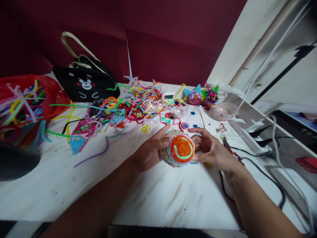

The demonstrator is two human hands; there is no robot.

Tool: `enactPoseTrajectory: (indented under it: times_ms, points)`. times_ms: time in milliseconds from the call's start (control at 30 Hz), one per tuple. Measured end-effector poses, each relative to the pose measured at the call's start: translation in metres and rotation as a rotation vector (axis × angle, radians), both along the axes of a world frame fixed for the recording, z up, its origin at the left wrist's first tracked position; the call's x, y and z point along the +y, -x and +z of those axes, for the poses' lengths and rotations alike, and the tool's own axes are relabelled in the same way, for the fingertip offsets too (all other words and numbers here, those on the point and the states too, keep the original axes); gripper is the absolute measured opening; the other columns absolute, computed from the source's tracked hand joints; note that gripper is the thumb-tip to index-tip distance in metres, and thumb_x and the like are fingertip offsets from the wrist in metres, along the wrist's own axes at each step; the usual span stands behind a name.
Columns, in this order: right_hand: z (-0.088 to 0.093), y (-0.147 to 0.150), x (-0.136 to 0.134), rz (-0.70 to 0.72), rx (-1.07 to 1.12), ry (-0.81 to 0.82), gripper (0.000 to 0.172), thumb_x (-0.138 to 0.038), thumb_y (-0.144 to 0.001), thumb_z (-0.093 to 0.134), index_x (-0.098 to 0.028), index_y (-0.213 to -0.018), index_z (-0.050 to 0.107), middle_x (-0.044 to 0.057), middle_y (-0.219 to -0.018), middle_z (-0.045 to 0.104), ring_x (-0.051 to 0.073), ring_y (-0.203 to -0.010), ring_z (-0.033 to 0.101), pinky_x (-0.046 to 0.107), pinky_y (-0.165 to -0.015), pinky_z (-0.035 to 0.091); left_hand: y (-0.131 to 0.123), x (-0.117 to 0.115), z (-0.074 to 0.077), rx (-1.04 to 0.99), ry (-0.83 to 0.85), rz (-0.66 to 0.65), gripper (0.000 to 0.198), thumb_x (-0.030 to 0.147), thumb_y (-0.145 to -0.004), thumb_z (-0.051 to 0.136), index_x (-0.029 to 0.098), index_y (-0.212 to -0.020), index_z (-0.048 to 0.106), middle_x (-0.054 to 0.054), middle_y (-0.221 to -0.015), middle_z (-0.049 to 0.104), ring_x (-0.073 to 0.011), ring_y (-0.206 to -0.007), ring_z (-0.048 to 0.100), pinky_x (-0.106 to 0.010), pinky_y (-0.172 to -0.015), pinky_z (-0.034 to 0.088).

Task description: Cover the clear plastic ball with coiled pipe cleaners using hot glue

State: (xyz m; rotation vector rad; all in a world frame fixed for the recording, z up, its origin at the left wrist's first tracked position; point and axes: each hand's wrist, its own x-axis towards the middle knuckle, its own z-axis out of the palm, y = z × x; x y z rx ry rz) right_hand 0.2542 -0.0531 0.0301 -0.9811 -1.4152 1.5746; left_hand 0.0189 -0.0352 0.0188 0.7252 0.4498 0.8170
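A round craft piece (182, 148), wound with coloured pipe cleaners, is tilted so that its orange spiral end faces me. A mint-green strip curves along the edge of that orange disc, with a pink band around it. My left hand (154, 150) grips the piece from the left, thumb and fingers around its side. On the right, my right hand (210, 148) has its fingers curled and its thumb against the lower right edge. The side wall looks multicoloured and shiny, partly hidden by my left fingers.
A heap of pipe cleaners (138, 102) lies behind, beside a small digital display (168, 96). A red bag (53, 96) of pipe cleaners and a black tote (86, 86) stand left. Decorated figures (193, 96), a clear plastic bowl (225, 110) and black cables (262, 172) are right.
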Motion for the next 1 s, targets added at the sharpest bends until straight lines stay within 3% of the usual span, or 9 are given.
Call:
enactPoseTrajectory:
  times_ms: [267,500,700,1000]
  points:
    - [0.0,0.003,-0.001,-0.018,-0.016,-0.05,0.077,-0.022,-0.062,0.089,-0.029,-0.123,0.044,0.0,-0.098,0.057,0.015,-0.081,0.062,0.028,-0.065,0.053,0.0,0.001,0.001,0.026,0.013,0.021,0.077,0.016,-0.084,0.059,0.019,-0.153,0.025,-0.012,-0.136,0.061,-0.0282,-0.117,0.062,-0.039,-0.091,0.048]
    - [0.003,0.006,-0.001,-0.079,-0.038,-0.041,0.079,-0.024,-0.057,0.09,-0.025,-0.122,0.045,-0.001,-0.093,0.057,0.012,-0.072,0.058,0.023,-0.057,0.048,-0.001,0.008,-0.008,0.052,0.036,0.067,0.057,0.019,-0.084,0.059,0.015,-0.14,0.047,-0.01,-0.126,0.067,-0.023,-0.107,0.066,-0.035,-0.088,0.052]
    - [0.004,0.006,0.0,-0.119,-0.081,0.003,0.079,-0.024,-0.048,0.093,-0.024,-0.115,0.05,-0.004,-0.089,0.056,0.011,-0.064,0.057,0.023,-0.051,0.045,-0.003,0.011,-0.012,0.01,0.02,0.011,0.039,0.02,-0.086,0.055,0.014,-0.124,0.061,-0.008,-0.117,0.071,-0.0218,-0.1,0.068,-0.033,-0.083,0.055]
    - [0.001,0.007,0.002,-0.125,-0.048,0.027,0.073,-0.022,-0.049,0.091,-0.023,-0.111,0.051,-0.005,-0.082,0.057,0.009,-0.059,0.054,0.022,-0.051,0.042,-0.004,0.012,-0.017,0.004,0.042,-0.01,0.038,0.021,-0.086,0.052,0.011,-0.121,0.061,-0.009,-0.099,0.075,-0.0211,-0.082,0.069,-0.033,-0.073,0.054]
